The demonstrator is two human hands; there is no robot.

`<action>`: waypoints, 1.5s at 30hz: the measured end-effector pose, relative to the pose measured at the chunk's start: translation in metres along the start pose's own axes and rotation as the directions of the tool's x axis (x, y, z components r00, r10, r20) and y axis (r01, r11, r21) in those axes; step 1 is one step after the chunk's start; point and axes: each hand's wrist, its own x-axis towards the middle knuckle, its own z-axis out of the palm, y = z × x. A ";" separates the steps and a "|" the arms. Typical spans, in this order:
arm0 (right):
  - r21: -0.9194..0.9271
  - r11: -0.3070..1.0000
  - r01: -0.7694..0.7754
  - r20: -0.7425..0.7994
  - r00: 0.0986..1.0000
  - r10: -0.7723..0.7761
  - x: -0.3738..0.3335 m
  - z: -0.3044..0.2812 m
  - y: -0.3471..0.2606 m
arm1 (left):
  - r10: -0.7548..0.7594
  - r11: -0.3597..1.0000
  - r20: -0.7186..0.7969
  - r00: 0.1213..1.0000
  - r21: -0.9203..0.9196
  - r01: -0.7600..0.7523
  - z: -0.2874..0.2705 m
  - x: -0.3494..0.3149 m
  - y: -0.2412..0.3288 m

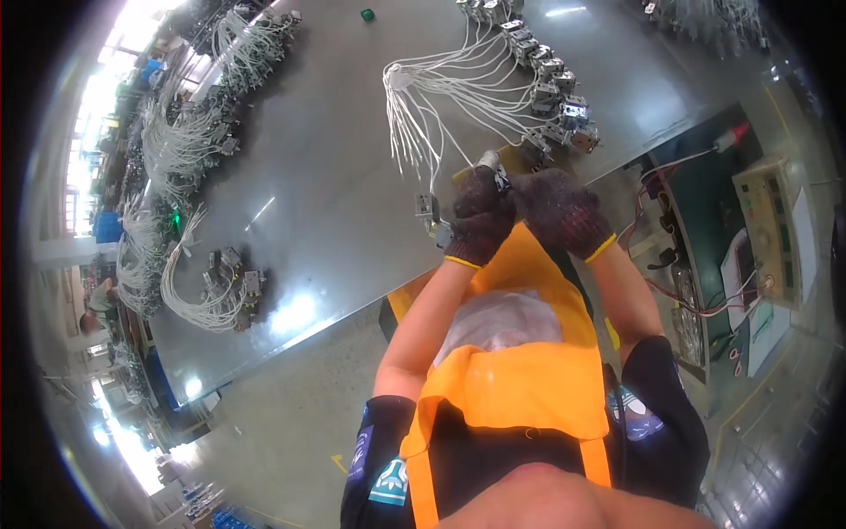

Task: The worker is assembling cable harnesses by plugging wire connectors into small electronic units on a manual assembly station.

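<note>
Both my hands wear dark knitted gloves with yellow cuffs and meet at the table edge. My left hand [483,216] is closed round a small metal part [500,176] with a pale rounded end showing above the fingers. Beside it, my right hand [564,212] has its fingers curled in against the same spot; what they grip is hidden. A small metal box on a white wire [426,207] lies just left of my left hand, with another metal piece [443,234] by its wrist. Beyond my hands spreads a tied bundle of white wires [401,79] ending in several metal boxes [546,93].
The grey metal table [326,176] carries more white-wired bundles [181,141] along its left side and a smaller bundle [211,291] near its front edge. At right stand a beige control box [765,229] with cables and red-handled scissors [736,360]. A small green object [367,15] lies far back.
</note>
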 end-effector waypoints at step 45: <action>0.886 0.436 -0.161 0.053 0.967 0.249 -0.018 -0.001 0.016 | 0.208 0.903 -0.172 0.963 0.413 -0.121 -0.009 -0.010 0.070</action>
